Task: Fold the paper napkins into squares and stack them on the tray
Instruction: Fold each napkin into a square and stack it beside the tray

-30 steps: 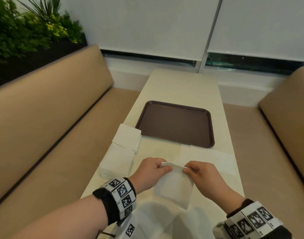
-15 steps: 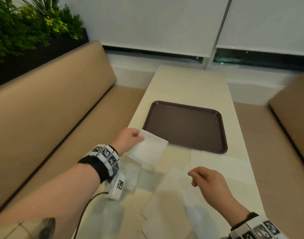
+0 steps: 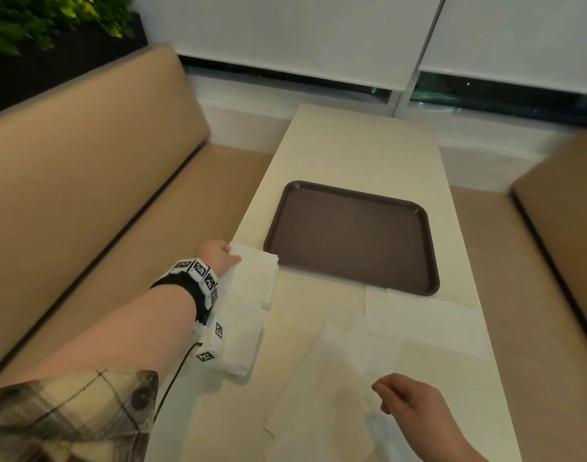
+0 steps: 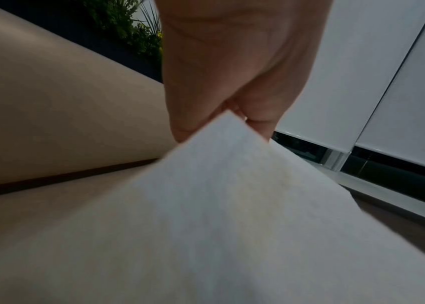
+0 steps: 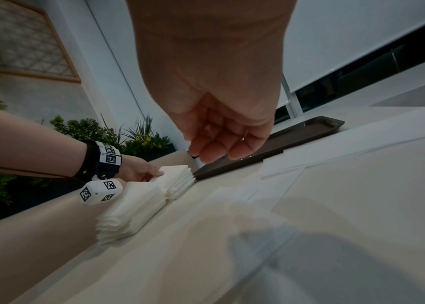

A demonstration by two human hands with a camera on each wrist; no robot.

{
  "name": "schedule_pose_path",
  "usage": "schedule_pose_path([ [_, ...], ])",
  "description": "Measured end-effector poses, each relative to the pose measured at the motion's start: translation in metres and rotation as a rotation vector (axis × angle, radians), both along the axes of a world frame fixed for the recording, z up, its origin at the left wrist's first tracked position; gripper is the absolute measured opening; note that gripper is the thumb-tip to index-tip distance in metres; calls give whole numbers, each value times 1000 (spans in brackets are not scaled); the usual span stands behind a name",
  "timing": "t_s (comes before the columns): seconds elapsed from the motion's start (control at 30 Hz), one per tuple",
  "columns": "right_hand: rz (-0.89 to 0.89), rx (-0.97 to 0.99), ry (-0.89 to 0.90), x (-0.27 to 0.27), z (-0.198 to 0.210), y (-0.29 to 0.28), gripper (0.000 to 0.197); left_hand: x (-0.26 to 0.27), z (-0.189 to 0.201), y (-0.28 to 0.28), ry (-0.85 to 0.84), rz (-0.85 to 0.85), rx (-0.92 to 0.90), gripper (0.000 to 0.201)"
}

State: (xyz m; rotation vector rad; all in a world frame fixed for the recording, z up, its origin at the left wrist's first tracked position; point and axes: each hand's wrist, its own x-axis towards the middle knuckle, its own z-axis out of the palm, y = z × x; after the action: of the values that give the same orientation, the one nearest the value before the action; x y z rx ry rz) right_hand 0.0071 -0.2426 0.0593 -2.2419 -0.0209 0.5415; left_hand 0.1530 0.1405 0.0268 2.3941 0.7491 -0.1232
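Napkin (image 3: 252, 271) now lowered onto stack, left hand (image 3: 219, 256) still pinching; right hand (image 3: 408, 400) relaxed, empty.

A long cream desk (image 3: 352, 145) stands between two tan benches. On it lies a dark brown tray (image 3: 352, 235), about in the middle. Just beside the tray's near left corner, at the left edge of the desk, there are two stacks of folded napkins: the far stack (image 3: 257, 278) and the near stack (image 3: 240, 341), touching each other. Unfolded napkins (image 3: 418, 328) lie flat on the near part, reaching the tray's near edge
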Motion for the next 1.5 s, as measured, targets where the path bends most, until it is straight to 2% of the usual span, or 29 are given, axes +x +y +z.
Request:
schedule_pose_path([
  [0.1, 40, -76, -38, 1, -11, -1, 22, -1, 1, -3, 14, 36, 26, 17],
  [0.17, 91, -187, -123, 3, -22, -2, 21, -1, 1, -4, 13, 79, 27, 26],
  [0.2, 106, -260, -139, 5, -27, 0, 15, -2, 1, -5, 4, 102, 22, 36],
  [0.23, 120, -357, -124, 6, -31, 0, 21, -2, 2, -7, -8, 120, 24, 45],
  [0.3, 166, -548, -66, 12, -42, 0, 54, -3, 6, -10, -34, 130, 46, 53],
  [0.37, 203, -661, -8, 13, -46, 3, 65, -2, 10, -14, -43, 108, 73, 54],
  [0.5, 227, -717, -20, 10, -53, 8, 62, -1, 19, -19, -61, 47, 99, 54],
  [0.67, 261, -693, -1, 9, -58, 10, 43, -10, 38, -34, -98, -17, 116, 50],
  [0.73, 305, -712, -91, 5, -60, 12, 35, -18, 49, -49, -184, -79, 140, 44],
  [0.8, 376, -752, -273, 1, -65, 11, 36, -29, 60, -73, -286, -185, 116, 39],
  [0.9, 434, -752, -423, -5, -75, 2, 60, -55, 66, -118, -377, -409, 44, 35],
  [0.97, 452, -756, -484, -9, -85, -2, 79, -75, 63, -147, -353, -565, 34, 35],
  [1.03, 477, -774, -540, -12, -87, -4, 83, -92, 55, -168, -298, -695, 28, 35],
  [1.13, 481, -803, -545, -13, -90, -7, 81, -108, 44, -185, -188, -853, 87, 33],
  [1.23, 513, -774, -616, -15, -91, -11, 77, -113, 41, -182, -80, -883, 127, 34],
  [1.27, 528, -759, -658, -15, -90, -11, 71, -115, 41, -180, -54, -872, 129, 34],
  [1.4, 487, -651, -637, -14, -75, -11, 34, -124, 36, -176, 83, -855, 85, 42],
  [1.47, 453, -488, -632, -12, -70, -12, 11, -132, 31, -178, 131, -845, 18, 54],
  [1.5, 428, -364, -594, -11, -66, -12, 11, -137, 28, -179, 144, -836, -17, 61],
])
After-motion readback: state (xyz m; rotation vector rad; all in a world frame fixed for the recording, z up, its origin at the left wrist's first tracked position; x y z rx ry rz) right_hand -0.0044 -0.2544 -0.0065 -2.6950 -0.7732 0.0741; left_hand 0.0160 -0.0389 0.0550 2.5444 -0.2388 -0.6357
